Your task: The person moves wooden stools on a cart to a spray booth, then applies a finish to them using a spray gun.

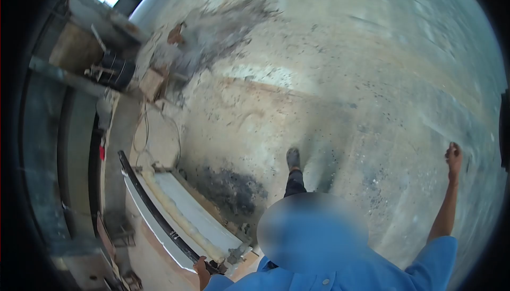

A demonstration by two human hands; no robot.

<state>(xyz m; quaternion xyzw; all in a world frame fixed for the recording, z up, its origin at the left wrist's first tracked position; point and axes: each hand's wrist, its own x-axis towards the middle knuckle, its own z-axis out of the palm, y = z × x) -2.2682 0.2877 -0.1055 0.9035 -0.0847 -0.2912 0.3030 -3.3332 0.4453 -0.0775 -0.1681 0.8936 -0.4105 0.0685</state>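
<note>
Blue shirt (345,272) nearest, left hand (201,267) clasps 1 black bar (159,217), right hand's (453,158) grip unclear.

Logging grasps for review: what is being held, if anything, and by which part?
The left grip holds the black bar by its near end; nothing shows in the right grip.

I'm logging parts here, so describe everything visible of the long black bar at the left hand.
The long black bar looks smooth; metal or plastic, I cannot tell. Small pale marks show partway along. It runs lengthwise over a white panel, beside a pale yellowish roll, its far end jutting past the panel. The left hand grips its near end.
</note>
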